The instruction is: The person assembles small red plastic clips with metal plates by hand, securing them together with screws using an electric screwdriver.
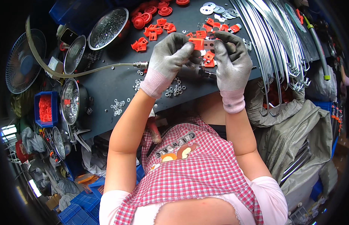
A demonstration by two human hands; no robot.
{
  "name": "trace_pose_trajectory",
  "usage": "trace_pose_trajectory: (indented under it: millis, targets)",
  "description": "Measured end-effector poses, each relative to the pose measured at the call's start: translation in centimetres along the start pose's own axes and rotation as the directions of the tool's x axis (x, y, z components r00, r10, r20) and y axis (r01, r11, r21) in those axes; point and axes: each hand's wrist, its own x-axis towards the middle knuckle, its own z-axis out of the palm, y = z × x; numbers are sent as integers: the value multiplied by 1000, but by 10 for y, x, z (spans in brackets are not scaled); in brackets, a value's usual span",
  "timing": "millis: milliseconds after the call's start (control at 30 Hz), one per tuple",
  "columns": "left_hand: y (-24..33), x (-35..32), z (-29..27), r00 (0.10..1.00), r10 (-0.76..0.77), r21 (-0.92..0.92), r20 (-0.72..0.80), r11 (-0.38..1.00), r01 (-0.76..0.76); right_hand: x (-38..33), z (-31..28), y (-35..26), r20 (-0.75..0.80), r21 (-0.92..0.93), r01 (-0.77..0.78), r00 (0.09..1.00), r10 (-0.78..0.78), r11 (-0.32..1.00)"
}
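Both hands wear grey work gloves with pink cuffs and meet above the dark table. My left hand pinches a small red plastic bracket between thumb and fingers. Right beside it, my right hand grips a small flat metal plate with holes. The plate's edge is at the bracket's right side; whether one is inside the other I cannot tell. Beneath the hands lies a dark cylindrical air tool, partly hidden, joined to a clear hose. Loose nuts are scattered near the table's front edge.
More red brackets, red wheel-like parts and metal discs lie at the back. Long hooked metal rods overhang the right edge. Metal bowls of small hardware, a blue bin and a fan stand left.
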Motion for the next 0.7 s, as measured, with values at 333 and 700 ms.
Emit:
trace_pose_trajectory:
  millis: [333, 700]
  targets:
    - [-15, 3, 9, 979, -121, -125, 165, 982, 143, -11, 2, 5, 205, 265, -304, 945, 255, 915]
    - [-21, 40, -59, 979, 187, 876, -80, 481, -21, 30, -94, 21, -10, -1000, -7, 995, 100, -23]
